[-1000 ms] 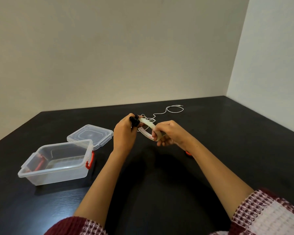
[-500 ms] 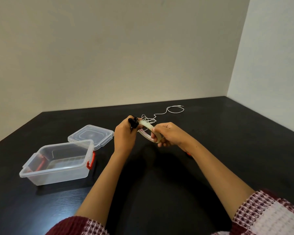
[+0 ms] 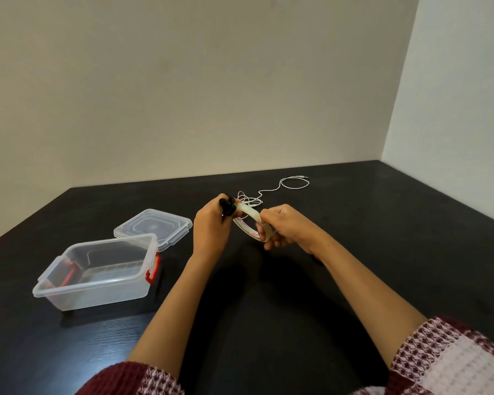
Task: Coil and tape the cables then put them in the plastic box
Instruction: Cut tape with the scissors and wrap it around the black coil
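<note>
My left hand [image 3: 211, 223] is closed around a small coil of black cable [image 3: 226, 207], which pokes out above the fist. My right hand [image 3: 283, 228] grips a pale roll of tape [image 3: 248, 220] held upright between the two hands, touching the black coil. A thin white cable [image 3: 271, 191] lies loose on the black table behind the hands, partly tangled, its plug end at the far right. The clear plastic box [image 3: 97, 269] with red latches stands open at the left, holding nothing I can make out.
The box's clear lid [image 3: 153, 228] lies flat just behind the box. The black table [image 3: 268, 295] meets plain walls at the back and the right. Something small is mostly hidden under my right wrist.
Both hands have lifted slightly and shifted a little left. The tape roll has turned in my right hand, staying against the black coil.
</note>
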